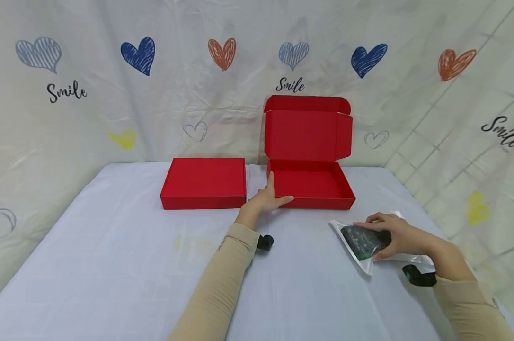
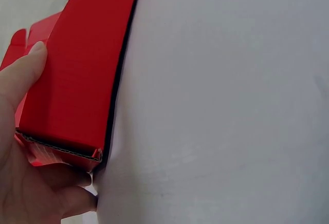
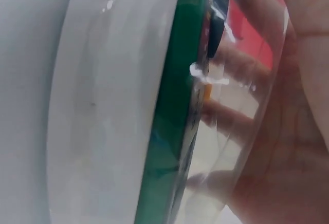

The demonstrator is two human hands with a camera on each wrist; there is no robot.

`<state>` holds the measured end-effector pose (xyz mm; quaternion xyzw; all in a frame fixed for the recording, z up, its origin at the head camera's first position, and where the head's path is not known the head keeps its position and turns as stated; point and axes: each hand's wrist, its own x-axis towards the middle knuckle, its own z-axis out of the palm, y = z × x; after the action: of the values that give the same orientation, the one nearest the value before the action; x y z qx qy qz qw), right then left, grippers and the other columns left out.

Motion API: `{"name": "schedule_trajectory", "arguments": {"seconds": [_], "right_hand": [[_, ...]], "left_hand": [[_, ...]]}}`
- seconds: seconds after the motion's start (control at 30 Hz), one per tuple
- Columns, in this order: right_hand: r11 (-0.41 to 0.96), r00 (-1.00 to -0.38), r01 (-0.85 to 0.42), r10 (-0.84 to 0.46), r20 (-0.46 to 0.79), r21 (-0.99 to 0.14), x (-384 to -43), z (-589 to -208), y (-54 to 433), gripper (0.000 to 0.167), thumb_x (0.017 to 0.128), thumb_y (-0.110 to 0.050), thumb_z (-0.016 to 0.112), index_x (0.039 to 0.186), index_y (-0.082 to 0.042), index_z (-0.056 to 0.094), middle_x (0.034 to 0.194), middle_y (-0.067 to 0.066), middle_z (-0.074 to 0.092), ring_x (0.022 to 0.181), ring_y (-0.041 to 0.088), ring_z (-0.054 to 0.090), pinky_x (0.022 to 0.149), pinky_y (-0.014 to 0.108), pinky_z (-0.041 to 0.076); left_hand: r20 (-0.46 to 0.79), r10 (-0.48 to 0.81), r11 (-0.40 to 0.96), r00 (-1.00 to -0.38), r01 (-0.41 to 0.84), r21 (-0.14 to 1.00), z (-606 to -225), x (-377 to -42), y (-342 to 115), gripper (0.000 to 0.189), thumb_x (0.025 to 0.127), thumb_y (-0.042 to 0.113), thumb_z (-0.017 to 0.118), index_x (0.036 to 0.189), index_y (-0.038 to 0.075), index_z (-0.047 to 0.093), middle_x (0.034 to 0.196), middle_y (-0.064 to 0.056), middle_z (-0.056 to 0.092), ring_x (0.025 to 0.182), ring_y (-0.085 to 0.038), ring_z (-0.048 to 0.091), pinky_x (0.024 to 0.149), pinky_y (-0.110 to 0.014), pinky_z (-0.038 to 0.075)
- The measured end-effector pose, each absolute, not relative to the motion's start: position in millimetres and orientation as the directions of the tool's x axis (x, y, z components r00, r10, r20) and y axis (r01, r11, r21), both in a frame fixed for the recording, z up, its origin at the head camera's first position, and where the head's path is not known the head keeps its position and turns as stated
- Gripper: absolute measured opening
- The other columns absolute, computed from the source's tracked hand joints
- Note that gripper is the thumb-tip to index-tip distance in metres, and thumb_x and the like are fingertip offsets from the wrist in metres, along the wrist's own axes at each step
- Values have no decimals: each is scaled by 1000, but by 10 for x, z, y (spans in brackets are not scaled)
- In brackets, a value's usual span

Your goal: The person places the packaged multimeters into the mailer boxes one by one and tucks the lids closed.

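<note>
My left hand (image 1: 263, 200) holds the near left corner of an open red cardboard box (image 1: 323, 204), whose lid stands upright behind it. In the left wrist view, the thumb lies on the box's front wall (image 2: 77, 90) and the other fingers bend round its side. To the right, my right hand (image 1: 403, 237) grips a clear plastic bag with a white back (image 1: 366, 268) from above. Inside the bag is a dark, flat thing (image 1: 361, 240); its green edge (image 3: 167, 111) shows close up in the right wrist view. The exact kind of thing cannot be made out.
A closed red box (image 1: 206, 182) lies left of the open one, with a narrow gap between. Both stand on a white-covered table (image 1: 125, 265), near the back edge. Behind hangs a pale cloth (image 1: 172, 94) printed with hearts and "Smile".
</note>
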<state>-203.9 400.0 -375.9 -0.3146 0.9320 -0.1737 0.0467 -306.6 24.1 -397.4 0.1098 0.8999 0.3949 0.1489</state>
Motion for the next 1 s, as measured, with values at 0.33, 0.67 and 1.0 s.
{"name": "schedule_trajectory", "arguments": {"seconds": [0.33, 0.67, 1.0], "right_hand": [[769, -818, -562, -572, 63, -306, -2049, -3794, 3938, 78, 71, -40, 93, 140, -19, 63, 123, 11, 58, 110, 37, 50, 82, 51, 42], [825, -854, -519, -514, 83, -223, -2050, -3911, 3911, 82, 75, -46, 88, 147, -26, 54, 131, 16, 56, 116, 42, 49, 92, 77, 32], [805, -837, -541, -544, 63, -244, -2090, -3942, 3945, 98, 68, -52, 92, 154, -36, 46, 129, 17, 53, 116, 41, 48, 93, 69, 31]], "left_hand": [[-180, 313, 661, -932, 78, 746, -3963, -3052, 263, 111, 93, 53, 68, 165, 22, -12, 168, -15, 22, 151, -44, 20, 113, -65, 32], [-180, 312, 669, -933, 81, 739, -3967, -3054, 265, 111, 94, 53, 67, 165, 21, -12, 168, -15, 22, 152, -44, 19, 115, -68, 26], [-183, 300, 667, -936, 68, 742, -3978, -3045, 254, 111, 93, 53, 68, 165, 22, -11, 167, -15, 23, 152, -43, 18, 116, -70, 20]]}}
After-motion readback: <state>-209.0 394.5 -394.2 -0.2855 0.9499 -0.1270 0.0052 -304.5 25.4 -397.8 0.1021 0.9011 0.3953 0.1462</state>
